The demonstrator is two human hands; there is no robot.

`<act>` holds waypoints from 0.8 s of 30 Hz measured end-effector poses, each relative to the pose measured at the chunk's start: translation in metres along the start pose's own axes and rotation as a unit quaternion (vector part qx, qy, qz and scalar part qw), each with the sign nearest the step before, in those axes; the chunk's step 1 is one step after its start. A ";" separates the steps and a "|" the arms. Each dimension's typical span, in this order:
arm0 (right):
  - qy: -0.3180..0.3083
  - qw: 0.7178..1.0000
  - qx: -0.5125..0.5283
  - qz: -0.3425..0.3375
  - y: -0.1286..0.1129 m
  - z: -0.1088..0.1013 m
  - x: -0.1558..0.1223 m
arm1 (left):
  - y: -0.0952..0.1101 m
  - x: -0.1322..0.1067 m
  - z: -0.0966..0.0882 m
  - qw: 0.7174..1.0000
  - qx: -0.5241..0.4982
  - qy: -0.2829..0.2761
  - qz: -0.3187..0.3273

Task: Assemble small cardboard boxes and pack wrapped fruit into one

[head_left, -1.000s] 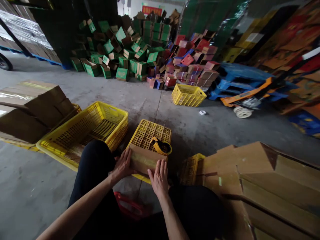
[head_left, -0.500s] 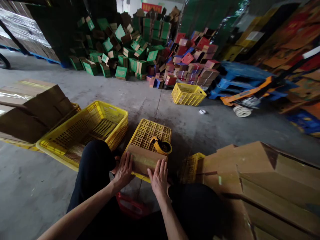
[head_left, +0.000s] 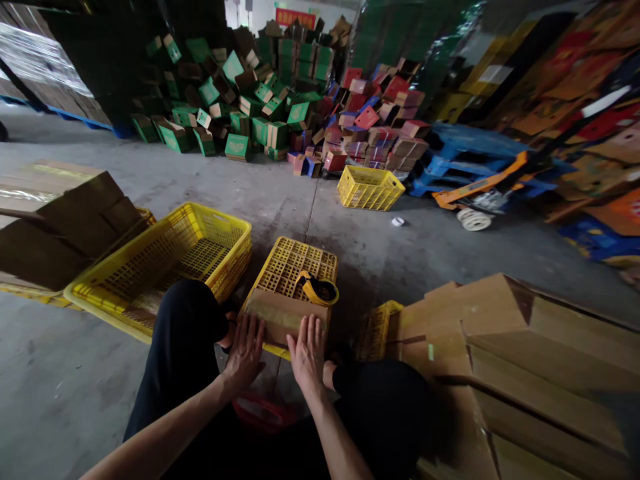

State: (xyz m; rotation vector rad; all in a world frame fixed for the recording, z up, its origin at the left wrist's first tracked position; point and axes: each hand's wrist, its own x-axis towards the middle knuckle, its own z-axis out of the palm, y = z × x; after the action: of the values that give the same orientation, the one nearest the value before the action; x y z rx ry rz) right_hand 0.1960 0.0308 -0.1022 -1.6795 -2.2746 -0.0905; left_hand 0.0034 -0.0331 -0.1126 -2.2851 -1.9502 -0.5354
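A small brown cardboard box [head_left: 283, 312] with a strip of tape along its top lies on an upturned yellow plastic crate [head_left: 300, 257]. My left hand [head_left: 245, 351] rests at the box's near left side, fingers stretched forward. Flat on its near right part lies my right hand [head_left: 307, 353], the fingers extended and slightly apart. Neither hand is wrapped round the box. Just beyond the box, a yellow and black tape dispenser [head_left: 317, 289] sits on the crate's right side.
An open yellow crate [head_left: 235, 230] stands left of my knee, beside large cartons [head_left: 65, 213]. Flattened cardboard [head_left: 525, 353] is stacked at right. Farther off are a yellow crate [head_left: 370, 189], a tape roll [head_left: 397, 221], an orange pallet jack [head_left: 483, 183] and heaped green boxes [head_left: 237, 147].
My left hand has slid slightly back toward me along the box, its fingers flatter. The whole view has shifted a little; the box and dispenser stay in place on the crate.
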 end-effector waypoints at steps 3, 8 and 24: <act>-0.020 0.998 0.028 -0.061 -0.015 -0.007 -0.004 | 0.001 0.000 -0.001 1.000 0.000 0.003 -0.001; -0.032 0.993 0.055 -0.103 -0.021 -0.018 -0.004 | 0.004 0.002 -0.005 1.000 0.001 -0.010 -0.006; -0.034 0.990 0.083 -0.111 -0.013 -0.021 0.001 | 0.005 0.002 -0.008 1.000 0.008 -0.011 -0.008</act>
State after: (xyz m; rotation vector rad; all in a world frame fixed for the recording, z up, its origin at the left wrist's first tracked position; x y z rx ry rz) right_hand 0.1874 0.0229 -0.0800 -1.3645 -2.4376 0.1056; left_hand 0.0070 -0.0341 -0.1040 -2.2782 -1.9777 -0.4961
